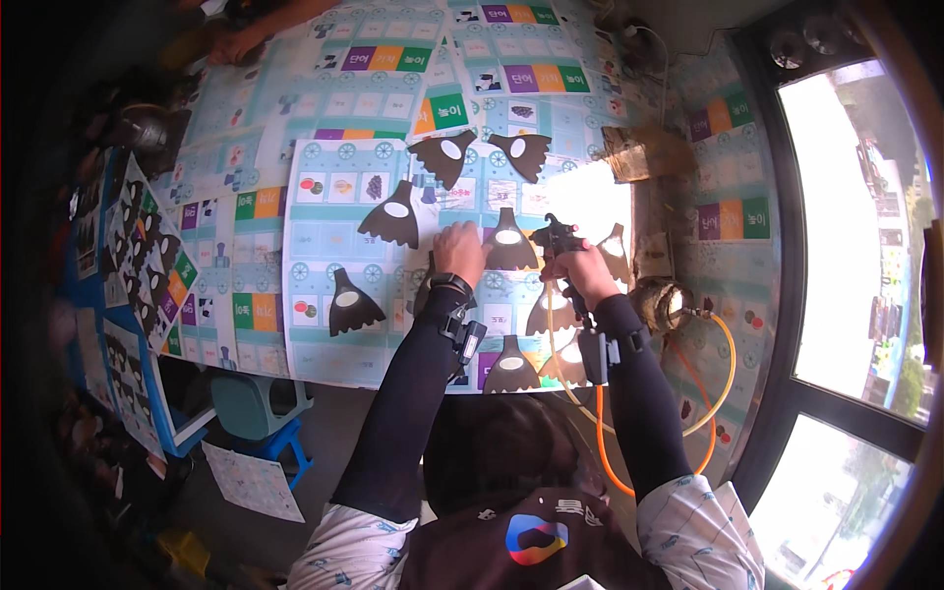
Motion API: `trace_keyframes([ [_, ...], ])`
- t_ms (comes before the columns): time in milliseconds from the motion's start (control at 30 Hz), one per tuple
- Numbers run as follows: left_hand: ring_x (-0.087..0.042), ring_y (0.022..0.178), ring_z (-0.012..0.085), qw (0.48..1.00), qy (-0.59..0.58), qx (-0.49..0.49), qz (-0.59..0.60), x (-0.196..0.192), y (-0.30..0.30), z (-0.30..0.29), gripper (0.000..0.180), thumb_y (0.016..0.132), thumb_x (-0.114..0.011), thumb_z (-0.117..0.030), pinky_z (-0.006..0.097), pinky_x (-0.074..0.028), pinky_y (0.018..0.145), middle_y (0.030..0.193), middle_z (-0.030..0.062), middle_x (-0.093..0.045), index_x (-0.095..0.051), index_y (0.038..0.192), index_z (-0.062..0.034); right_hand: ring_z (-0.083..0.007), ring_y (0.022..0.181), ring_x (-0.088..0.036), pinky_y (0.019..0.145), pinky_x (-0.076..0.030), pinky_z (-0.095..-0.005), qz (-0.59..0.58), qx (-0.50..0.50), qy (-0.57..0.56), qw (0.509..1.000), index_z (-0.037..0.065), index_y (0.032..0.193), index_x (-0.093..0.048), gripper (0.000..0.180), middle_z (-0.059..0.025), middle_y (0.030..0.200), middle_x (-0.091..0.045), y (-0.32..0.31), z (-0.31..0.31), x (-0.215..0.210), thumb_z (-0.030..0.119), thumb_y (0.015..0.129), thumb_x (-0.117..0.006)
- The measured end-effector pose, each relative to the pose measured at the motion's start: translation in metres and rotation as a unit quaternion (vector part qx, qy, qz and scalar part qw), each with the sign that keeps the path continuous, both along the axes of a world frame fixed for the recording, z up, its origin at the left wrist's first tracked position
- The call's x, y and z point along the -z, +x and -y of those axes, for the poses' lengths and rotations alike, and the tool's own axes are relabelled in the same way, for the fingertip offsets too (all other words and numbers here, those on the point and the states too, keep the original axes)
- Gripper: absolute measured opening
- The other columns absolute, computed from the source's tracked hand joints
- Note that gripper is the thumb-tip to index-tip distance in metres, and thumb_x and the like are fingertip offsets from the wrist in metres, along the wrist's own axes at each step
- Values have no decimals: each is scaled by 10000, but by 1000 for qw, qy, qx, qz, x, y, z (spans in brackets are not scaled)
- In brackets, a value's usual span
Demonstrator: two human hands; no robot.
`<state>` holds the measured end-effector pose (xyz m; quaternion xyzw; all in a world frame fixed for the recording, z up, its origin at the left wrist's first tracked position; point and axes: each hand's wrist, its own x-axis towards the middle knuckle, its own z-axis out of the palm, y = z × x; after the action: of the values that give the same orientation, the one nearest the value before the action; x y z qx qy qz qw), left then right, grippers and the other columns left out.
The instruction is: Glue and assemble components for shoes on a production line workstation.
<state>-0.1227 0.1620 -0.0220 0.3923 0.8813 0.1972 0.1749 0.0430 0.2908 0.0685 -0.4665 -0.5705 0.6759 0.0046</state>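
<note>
My right hand (587, 272) is clenched around the grip of a dark spray gun (559, 239), whose body runs from my fist toward the upper left, so the nozzle end points away from me and slightly leftward. An orange hose (602, 447) trails from below that fist back toward my body. Just left of the nozzle, almost touching it, lies a dark fan-shaped piece (508, 241) with a pale oval in its middle; its long axis runs from narrow top to flared bottom, roughly parallel to my forearms. My left hand (459, 251) rests flat with fingers spread on the printed sheet (324, 251) at that piece's left edge, gripping nothing as far as I can tell, though the fisheye bend makes the contact hard to judge. So the piece sits between my two hands, nearer the gun. Farther out, similar fan-shaped pieces (391, 214) lie scattered above, left and below, well apart from one another.
</note>
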Motion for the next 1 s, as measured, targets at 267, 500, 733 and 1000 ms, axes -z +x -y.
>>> trace_keyframes([
  [267,-502,1134,339,978,-125,-151,-67,14,-117,71,538,728,-783,-318,396,-435,944,1125,181,-563,-545,1072,20,-142,747,-656,450,-412,-257,17,11,-33,999,25,965,-564,289,-61,757,-647,-19,37,-91,67,690,-489],
  [500,-617,920,377,989,-57,-20,133,29,-131,71,499,761,-720,-450,446,-491,802,904,241,-655,-655,878,31,-138,720,-632,474,-420,-264,41,-7,-40,998,42,910,-579,221,-54,758,-659,-67,59,-76,92,699,-534],
  [733,-631,839,354,997,-72,-3,28,33,-131,74,477,764,-698,-485,434,-484,732,826,183,-668,-672,761,-9,-154,651,-633,490,-462,-285,28,-44,14,999,1,870,-645,216,-89,728,-664,-133,67,-9,109,691,-587],
  [1000,-627,725,323,1000,-23,-4,8,46,-137,79,470,720,-732,-492,423,-463,661,705,138,-647,-639,624,-41,-196,552,-630,521,-490,-312,91,-91,75,989,-8,878,-595,181,-105,646,-618,-175,71,13,151,811,-542],
])
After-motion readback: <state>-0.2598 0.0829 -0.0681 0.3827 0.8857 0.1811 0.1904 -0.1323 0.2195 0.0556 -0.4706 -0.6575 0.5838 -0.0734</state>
